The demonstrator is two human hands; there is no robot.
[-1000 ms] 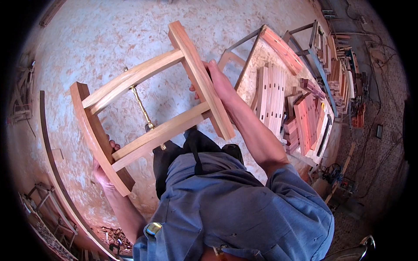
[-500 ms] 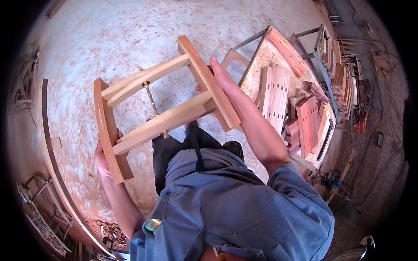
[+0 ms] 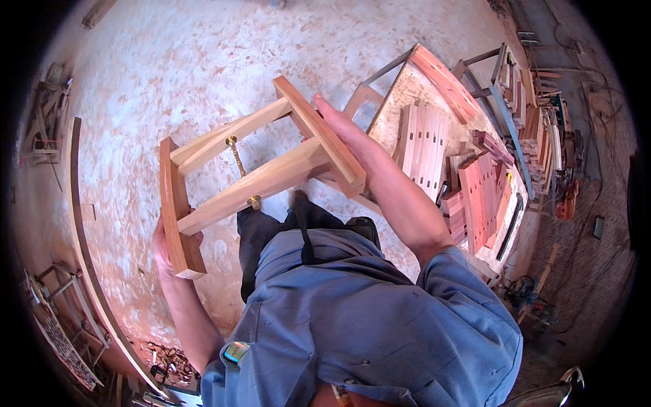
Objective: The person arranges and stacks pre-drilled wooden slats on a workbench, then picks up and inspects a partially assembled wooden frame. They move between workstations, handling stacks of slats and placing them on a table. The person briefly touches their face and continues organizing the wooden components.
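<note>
We've got a wood frame [image 3: 261, 175] up in the air over the floor [image 3: 224, 47], w/ both hands on it. Our L hand [image 3: 165, 245] grips the L end block [image 3: 176, 203] from the outer side, w/ fingertips round the inside. Our R hand [image 3: 342, 127] holds the R end block [image 3: 323, 138], palm along its outer side. The frame slants: its R end is farther out from us than its L end. Two long bars join the blocks, & a thin gold rod [image 3: 239, 161] shows btwn them. Off to our R, a surface [image 3: 409, 87] holds pale pcs w/ slots [image 3: 422, 146], red boards [image 3: 478, 197] & a long black thing [image 3: 510, 227].
</note>
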